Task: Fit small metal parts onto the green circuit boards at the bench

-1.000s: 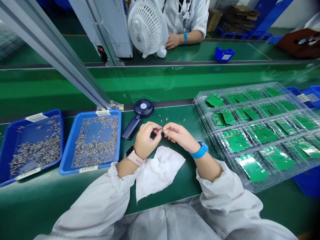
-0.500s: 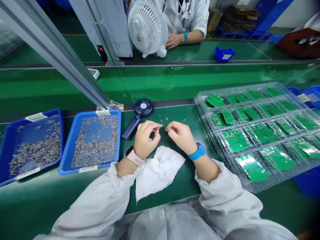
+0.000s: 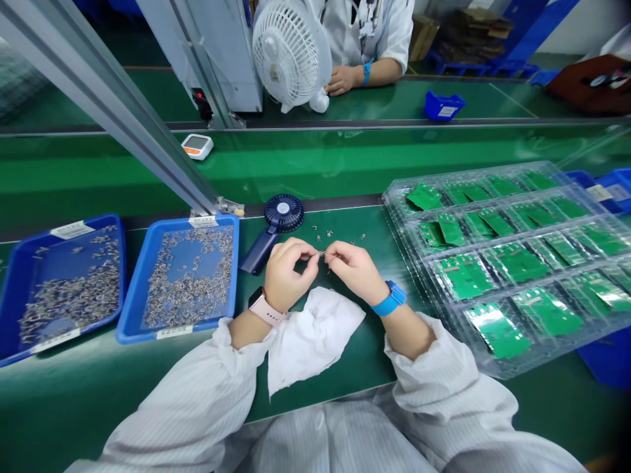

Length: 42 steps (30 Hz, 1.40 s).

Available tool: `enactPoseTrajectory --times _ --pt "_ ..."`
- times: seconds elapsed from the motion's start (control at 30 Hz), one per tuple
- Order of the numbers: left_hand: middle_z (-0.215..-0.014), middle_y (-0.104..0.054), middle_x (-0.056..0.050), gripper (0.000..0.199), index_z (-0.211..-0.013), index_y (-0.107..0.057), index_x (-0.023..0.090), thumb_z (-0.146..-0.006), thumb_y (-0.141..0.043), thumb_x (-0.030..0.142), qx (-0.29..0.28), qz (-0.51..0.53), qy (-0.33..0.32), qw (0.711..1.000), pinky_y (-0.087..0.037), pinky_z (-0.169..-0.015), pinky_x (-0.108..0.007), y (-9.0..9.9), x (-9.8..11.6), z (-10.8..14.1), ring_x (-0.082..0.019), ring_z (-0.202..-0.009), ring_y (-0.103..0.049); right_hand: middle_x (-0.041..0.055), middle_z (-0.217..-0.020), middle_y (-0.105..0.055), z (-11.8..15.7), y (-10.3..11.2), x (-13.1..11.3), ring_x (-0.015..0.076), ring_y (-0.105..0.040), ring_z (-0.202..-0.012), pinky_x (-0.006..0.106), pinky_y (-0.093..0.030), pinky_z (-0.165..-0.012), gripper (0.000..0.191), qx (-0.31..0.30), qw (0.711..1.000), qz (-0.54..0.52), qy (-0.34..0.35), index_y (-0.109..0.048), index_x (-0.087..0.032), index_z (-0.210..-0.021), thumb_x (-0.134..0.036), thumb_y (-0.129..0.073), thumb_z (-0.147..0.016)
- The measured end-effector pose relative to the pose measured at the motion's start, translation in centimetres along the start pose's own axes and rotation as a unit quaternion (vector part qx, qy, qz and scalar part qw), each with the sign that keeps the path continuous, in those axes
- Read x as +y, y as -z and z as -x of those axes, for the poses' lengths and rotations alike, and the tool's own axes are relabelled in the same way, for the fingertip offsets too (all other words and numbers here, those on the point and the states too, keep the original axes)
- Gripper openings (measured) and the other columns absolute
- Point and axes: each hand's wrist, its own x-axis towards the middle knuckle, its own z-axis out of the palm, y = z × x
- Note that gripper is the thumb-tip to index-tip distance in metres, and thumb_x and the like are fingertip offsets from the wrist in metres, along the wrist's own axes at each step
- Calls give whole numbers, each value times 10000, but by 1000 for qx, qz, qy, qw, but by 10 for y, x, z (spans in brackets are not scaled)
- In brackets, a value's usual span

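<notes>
Left hand (image 3: 290, 272), right hand (image 3: 355, 268) pinching one tiny metal part (image 3: 321, 253), two blue trays (image 3: 132, 282) alongside

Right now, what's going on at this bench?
A person's left hand and right hand pinch a tiny metal part between their fingertips. More such parts lie scattered on the green bench mat just beyond. A blue tray of metal parts sits to the left, and a clear tray of green circuit boards to the right.

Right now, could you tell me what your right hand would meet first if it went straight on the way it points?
The right hand would first meet the tiny metal part at its fingertips, then probably the left hand, though depth is hard to judge.
</notes>
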Motion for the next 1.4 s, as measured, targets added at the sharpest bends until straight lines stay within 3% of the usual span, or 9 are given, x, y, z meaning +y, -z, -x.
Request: enactPoseTrajectory --times 0.2,0.3,0.43,0.67,0.93,1.17,1.3,1.4 --pt "-802 -629 -4 107 -793 -581 197 -839 -560 103 2 11 23 1000 -460 -753 -324 2 0 0 -149 -743 -591 -35 -627 -496 1 5 0 115 -459 -629 245 -358 -616 151 20 1000 3 -9 -490 -195 -631 -161 -469 -777" --pt "-796 -625 -3 119 -781 -576 196 -843 -548 99 6 15 37 999 -459 -740 -317 2 -1 -1 -144 -728 -586 -26 -691 -545 1 4 -1 120 -501 -665 246 -390 -643 130 41 999 -16 -5 -546 -197 -734 -239 -502 -849" --pt "-791 -626 -4 106 -772 -574 196 -849 -560 125 -6 6 26 1000 -452 -724 -317 1 -1 -1 -146 -729 -586 -8 -767 -599 2 -2 -4 122 -533 -673 243 -423 -626 153 -2 1000 -13 19 -595 -206 -883 -357 -605 -863" --pt "-745 -616 7 108 -757 -562 202 -841 -553 134 -42 -21 -3 999 -411 -740 -341 0 -2 1 -156 -740 -594 -20 -669 -556 2 -2 -4 119 -495 -618 248 -384 -600 92 34 995 81 47 -577 -204 -741 -213 -552 -830" --pt "-768 -646 3 123 -757 -570 208 -831 -530 119 -73 -5 -15 997 -412 -761 -347 0 0 0 -163 -766 -613 -36 -602 -501 0 1 0 112 -462 -589 245 -373 -587 122 -29 991 -122 -49 -507 -195 -614 -205 -482 -732" --pt "-767 -640 -4 126 -765 -568 206 -835 -520 113 -44 2 0 999 -437 -746 -339 0 -1 0 -165 -758 -609 -30 -593 -514 1 2 -2 114 -475 -613 246 -362 -599 165 -18 998 -53 -24 -531 -188 -584 -200 -482 -741" --pt "-764 -651 -6 110 -783 -580 204 -836 -532 121 -35 9 -15 999 -447 -745 -341 1 0 0 -165 -754 -616 -30 -545 -494 -2 5 0 105 -450 -540 238 -360 -539 174 -25 989 -132 -67 -513 -190 -546 -209 -466 -712" --pt "-768 -660 -6 97 -797 -594 204 -837 -549 128 -32 2 -21 999 -446 -732 -338 0 0 0 -162 -745 -616 -28 -521 -485 -3 5 2 105 -450 -514 238 -360 -522 238 -26 988 -118 -97 -508 -191 -548 -242 -461 -775"
